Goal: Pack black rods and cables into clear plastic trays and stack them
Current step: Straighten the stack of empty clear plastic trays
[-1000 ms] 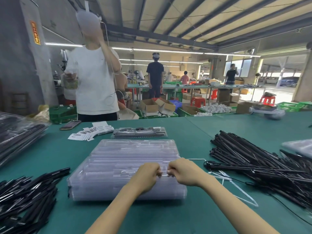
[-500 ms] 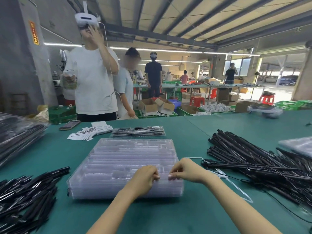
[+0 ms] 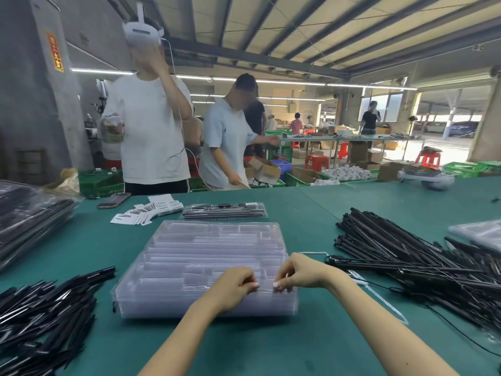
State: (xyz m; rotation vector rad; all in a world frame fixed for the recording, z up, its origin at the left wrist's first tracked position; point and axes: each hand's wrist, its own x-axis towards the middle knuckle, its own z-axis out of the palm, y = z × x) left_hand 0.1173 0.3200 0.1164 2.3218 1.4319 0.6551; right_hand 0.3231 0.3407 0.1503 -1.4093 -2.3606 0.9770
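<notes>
Left of grip: loose pile of black plastic rods point(image 3: 40, 316) on green table point(image 3: 271, 348).

Left hand point(image 3: 233, 290), right hand point(image 3: 299, 270): fingertips pinching near rim of stack of clear moulded plastic trays point(image 3: 206, 264), centre.

Step, judged: separating top tray.

Next: lift one tray free.

Right of grip: heap of black rods with cables point(image 3: 412, 256).

- Left rod heap point(image 3: 40, 316): cut off by the left and bottom edges
- Right rod heap point(image 3: 423, 270): runs past the right edge
- Filled tray stack point(image 3: 29, 215), far left: cropped by the edge
- Fingertips point(image 3: 254, 285) at the clear tray stack point(image 3: 206, 270): I cannot tell what they pinch
- Barcode labels point(image 3: 151, 210): print too small to read
</notes>
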